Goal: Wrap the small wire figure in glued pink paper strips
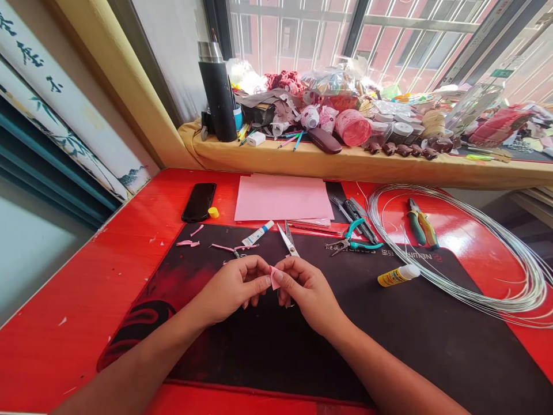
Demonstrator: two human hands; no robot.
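Between my two hands is a small piece of pink paper [275,280], pinched by thumb and fingers from both sides above the black desk mat [328,346]. My left hand [242,282] grips its left edge, and my right hand [305,288] its right edge. Scissors [290,242] lie just beyond, blades pointing away, their handles mostly hidden by my right hand. A glue tube [258,233] rests past my left fingers, near a thin pink-wrapped wire [222,248]. Pink paper scraps [188,243] are scattered to the left.
Pink sheets [283,197] and a black phone [199,202] lie at the back. Right of my hands are teal pliers [354,236], a yellow glue bottle [398,275], a wire coil [514,288] and green-yellow pliers [422,223]. A black thermos [218,95] stands on the cluttered windowsill.
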